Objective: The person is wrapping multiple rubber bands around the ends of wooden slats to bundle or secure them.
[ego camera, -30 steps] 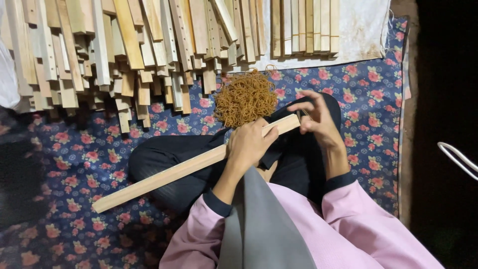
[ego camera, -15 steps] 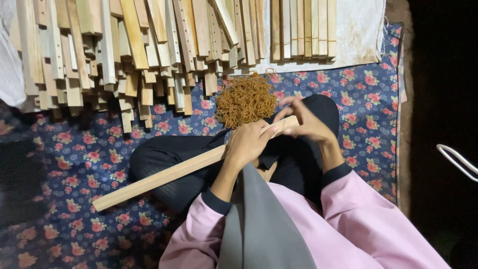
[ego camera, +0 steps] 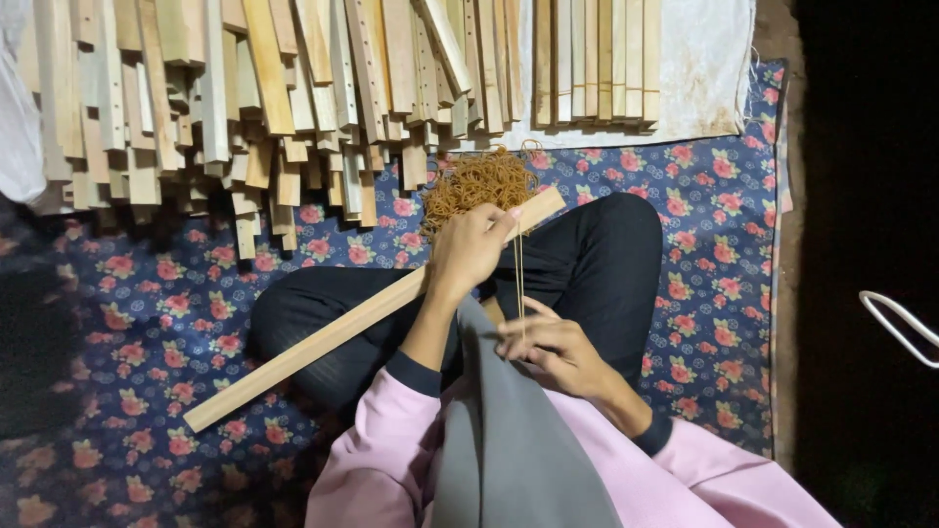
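Note:
A long bundle of wooden slats point(ego camera: 333, 332) lies slanted across my lap. My left hand point(ego camera: 468, 252) grips it near its upper right end. From that end a thin rubber band point(ego camera: 518, 279) stretches straight down to my right hand point(ego camera: 548, 350), which pinches it close to my body. A loose heap of tan rubber bands point(ego camera: 479, 181) sits on the floral cloth just beyond the slats' end. My legs are crossed in dark trousers, and grey cloth hangs over my chest.
A large pile of wooden slats point(ego camera: 293, 88) covers the far side, partly on a white sheet point(ego camera: 704, 68). The blue floral cloth point(ego camera: 147, 323) spreads under me. A white wire loop point(ego camera: 900, 323) lies on the dark floor at right.
My right hand left the slats' end and pulled back toward my body, stretching a rubber band. The left hand kept its grip on the slats.

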